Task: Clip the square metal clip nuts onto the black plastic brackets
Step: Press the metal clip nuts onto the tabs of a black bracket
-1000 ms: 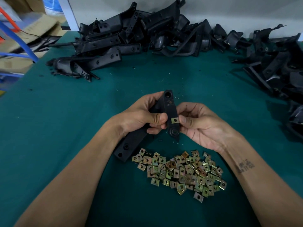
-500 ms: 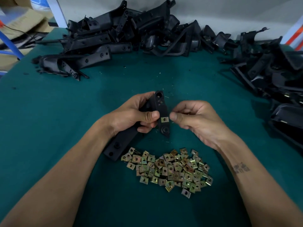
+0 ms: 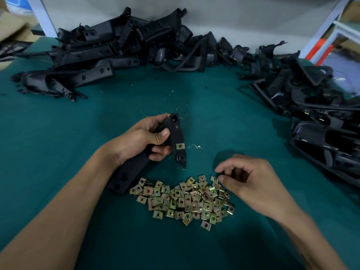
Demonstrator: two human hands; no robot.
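Observation:
My left hand [image 3: 143,142] grips a long black plastic bracket [image 3: 176,133] held above the green table. One square brass-coloured clip nut [image 3: 180,146] sits clipped on the bracket's right edge, near its lower end. A pile of several loose clip nuts [image 3: 185,199] lies on the table in front of me. My right hand [image 3: 251,182] hovers at the pile's upper right corner, fingers curled and apart, thumb and forefinger just above the nearest nuts, holding nothing that I can see.
A heap of black brackets [image 3: 109,47] runs along the back of the green table [image 3: 58,143]. Another heap of brackets [image 3: 321,117] fills the right side, some with clip nuts on them. Small metal shavings lie scattered mid-table.
My right hand has let go of the clip nut on the bracket and dropped down to the right, to the edge of the nut pile. The left hand still holds the bracket.

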